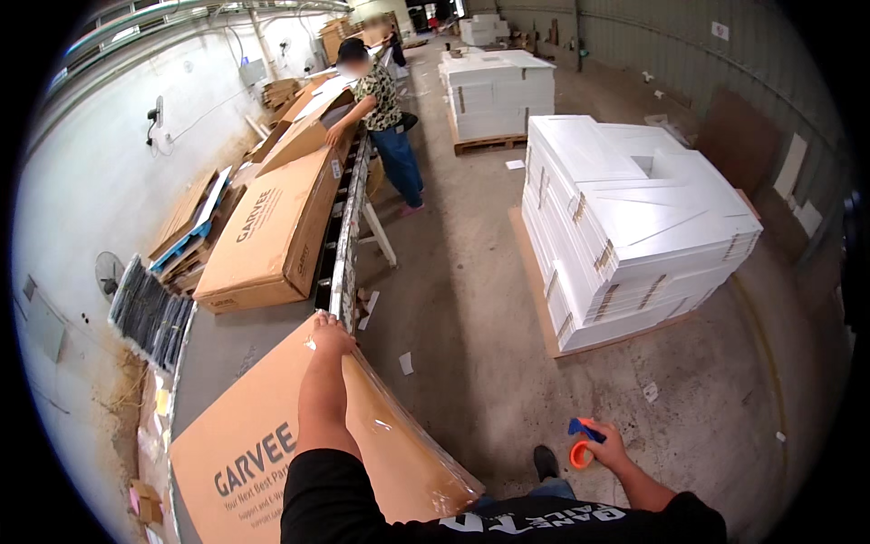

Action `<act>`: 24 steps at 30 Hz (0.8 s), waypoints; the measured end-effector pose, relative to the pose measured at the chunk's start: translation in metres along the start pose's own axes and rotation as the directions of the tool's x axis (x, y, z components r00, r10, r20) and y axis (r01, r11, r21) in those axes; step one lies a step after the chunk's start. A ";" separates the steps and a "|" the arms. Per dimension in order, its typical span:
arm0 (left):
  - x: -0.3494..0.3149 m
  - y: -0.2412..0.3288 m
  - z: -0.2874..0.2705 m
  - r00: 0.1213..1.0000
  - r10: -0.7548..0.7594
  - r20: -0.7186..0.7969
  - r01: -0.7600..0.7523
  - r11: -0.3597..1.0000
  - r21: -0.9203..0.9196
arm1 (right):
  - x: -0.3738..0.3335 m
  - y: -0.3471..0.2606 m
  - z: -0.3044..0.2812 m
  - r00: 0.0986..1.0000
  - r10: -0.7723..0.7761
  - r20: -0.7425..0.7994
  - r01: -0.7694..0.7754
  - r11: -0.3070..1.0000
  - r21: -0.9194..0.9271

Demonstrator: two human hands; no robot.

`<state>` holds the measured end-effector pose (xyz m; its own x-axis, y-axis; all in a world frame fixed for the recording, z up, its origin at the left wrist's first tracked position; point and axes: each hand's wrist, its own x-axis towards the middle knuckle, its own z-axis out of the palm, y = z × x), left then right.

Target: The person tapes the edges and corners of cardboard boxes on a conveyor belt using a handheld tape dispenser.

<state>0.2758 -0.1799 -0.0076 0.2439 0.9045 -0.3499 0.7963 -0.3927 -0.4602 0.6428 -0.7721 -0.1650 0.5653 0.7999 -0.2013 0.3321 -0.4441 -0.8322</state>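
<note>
Head: my left hand [333, 337], laid open on carton [272, 435], one o'clock corner; right hand [609, 444], gripping tape dispenser [584, 429]; uneven push could skew carton.

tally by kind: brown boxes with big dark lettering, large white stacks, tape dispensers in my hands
Brown, lettered: 2 (near box under the left hand, next box beyond it)
White, large: 2 (near stack, farther stack; white pile in the background left out)
Tape dispenser: 1 (orange and blue, in the right hand)
Total: 5
</note>
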 end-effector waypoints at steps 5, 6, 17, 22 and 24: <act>0.037 -0.025 0.019 0.880 -0.013 -0.475 -0.127 0.957 -0.260 | -0.050 -0.030 0.040 0.981 0.148 -0.129 -0.118 0.970 0.215; 0.033 -0.037 0.024 0.896 -0.065 -0.439 -0.151 0.885 -0.441 | -0.056 -0.053 0.050 0.980 0.157 -0.124 -0.116 0.951 0.287; -0.203 -0.254 0.247 0.632 -0.752 0.188 0.687 0.433 -0.583 | -0.021 -0.166 0.082 0.964 0.057 0.261 -0.264 0.331 0.906; -0.464 -0.225 0.326 0.188 -0.899 0.395 0.898 -0.005 -0.440 | -0.034 -0.182 0.107 0.830 -0.002 0.558 -0.534 0.291 0.794; -0.530 -0.195 0.340 0.142 -0.910 0.391 0.906 -0.039 -0.421 | -0.036 -0.180 0.117 0.811 -0.085 0.579 -0.520 0.349 0.780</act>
<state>-0.1968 -0.6390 -0.0100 -0.9059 0.4205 0.0502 0.4227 0.9052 0.0444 0.4747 -0.6735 -0.0683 -0.0063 0.9200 -0.3918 -0.7670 -0.2558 -0.5884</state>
